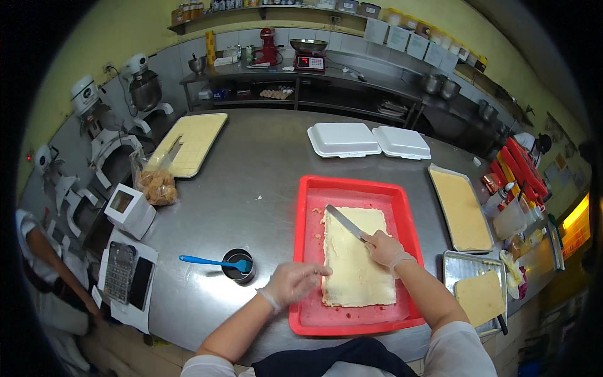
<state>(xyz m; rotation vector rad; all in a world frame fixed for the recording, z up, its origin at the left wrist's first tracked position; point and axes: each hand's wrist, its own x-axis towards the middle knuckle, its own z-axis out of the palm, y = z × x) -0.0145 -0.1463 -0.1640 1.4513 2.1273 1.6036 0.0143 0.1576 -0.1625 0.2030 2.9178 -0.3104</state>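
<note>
A rectangular sheet cake (358, 276), spread with pale cream, lies on a sheet inside the red tray (412, 229). My right hand (384, 249), in a clear glove, is closed round the handle of an icing spatula (344, 222). Its long metal blade points to the far left and lies over the cake's far part. Also gloved, my left hand (293, 286) reaches over the tray's left wall. Its fingers are loosely stretched toward the cake's left edge, holding nothing that I can make out; whether the fingertips touch the cream is unclear.
Left of the tray stands a dark cup (239, 276) with a blue brush (213, 260). Two white foam boxes (344, 139) sit beyond it. On the right are a sheet-cake pan (461, 210) and a metal tray (450, 264). A person (47, 251) stands at the left.
</note>
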